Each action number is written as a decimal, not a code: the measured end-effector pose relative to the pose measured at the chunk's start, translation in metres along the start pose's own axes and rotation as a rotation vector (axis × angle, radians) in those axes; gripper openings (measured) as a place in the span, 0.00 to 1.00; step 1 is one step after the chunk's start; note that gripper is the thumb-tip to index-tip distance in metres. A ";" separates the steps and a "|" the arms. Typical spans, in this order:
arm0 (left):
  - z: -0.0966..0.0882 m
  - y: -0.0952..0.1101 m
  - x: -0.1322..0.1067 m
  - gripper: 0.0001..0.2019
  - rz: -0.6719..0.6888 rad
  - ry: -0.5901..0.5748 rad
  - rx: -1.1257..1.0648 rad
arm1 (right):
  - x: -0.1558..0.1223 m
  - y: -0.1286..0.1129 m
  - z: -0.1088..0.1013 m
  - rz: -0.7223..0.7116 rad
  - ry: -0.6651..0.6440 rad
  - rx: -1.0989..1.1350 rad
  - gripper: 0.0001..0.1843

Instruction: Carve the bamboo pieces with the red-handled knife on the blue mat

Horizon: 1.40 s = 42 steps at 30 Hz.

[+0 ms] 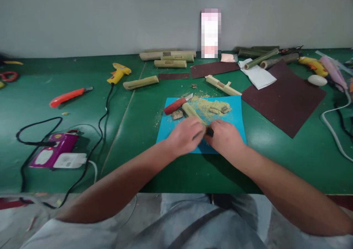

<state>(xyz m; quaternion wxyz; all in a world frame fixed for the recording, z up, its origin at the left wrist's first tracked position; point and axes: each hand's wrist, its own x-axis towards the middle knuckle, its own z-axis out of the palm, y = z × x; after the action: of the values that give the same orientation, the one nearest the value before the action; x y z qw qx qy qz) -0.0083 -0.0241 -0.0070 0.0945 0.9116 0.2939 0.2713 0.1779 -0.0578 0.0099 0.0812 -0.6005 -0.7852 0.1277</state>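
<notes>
My left hand (pixel 188 135) is closed around a pale bamboo tube (pixel 191 111), which slants across a blue sheet (pixel 237 114). Right beside it, my right hand (pixel 225 137) is closed at the tube's near end, with a small dark piece (pixel 210 132) showing at its fingers. What that piece is cannot be made out. Just beyond the left hand lies a red-handled knife (pixel 176 105), its blade pointing away. A brownish block (pixel 177 114) rests by the knife. Yellowish shavings (pixel 212 106) are scattered past the tube, with small brown pieces (pixel 220 110) among them.
Several cut bamboo pieces (pixel 170 63) lie toward the wall. Dark brown sheets (pixel 286 98) and a white tissue (pixel 257 74) are at right. To the left are a yellow glue gun (pixel 120 72), an orange cutter (pixel 68 96) and a purple power strip (pixel 59 149) with loose cords.
</notes>
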 end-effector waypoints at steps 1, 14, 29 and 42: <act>0.000 0.000 0.000 0.14 0.016 -0.023 -0.012 | 0.000 0.000 0.000 -0.002 -0.001 -0.002 0.06; -0.002 -0.005 0.001 0.12 -0.008 0.034 0.026 | 0.001 0.000 0.003 -0.006 0.014 -0.003 0.09; -0.003 -0.008 -0.001 0.11 -0.002 0.004 -0.001 | 0.001 0.000 0.004 -0.013 0.036 -0.032 0.10; -0.006 -0.038 -0.001 0.08 -0.185 0.235 0.078 | -0.001 0.004 0.003 -0.070 0.143 -0.035 0.10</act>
<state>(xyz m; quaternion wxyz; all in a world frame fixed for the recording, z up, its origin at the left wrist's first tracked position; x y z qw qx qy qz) -0.0314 0.0062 -0.0150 0.0484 0.8455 0.3962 0.3546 0.1806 -0.0580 0.0055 0.1309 -0.5814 -0.8002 0.0678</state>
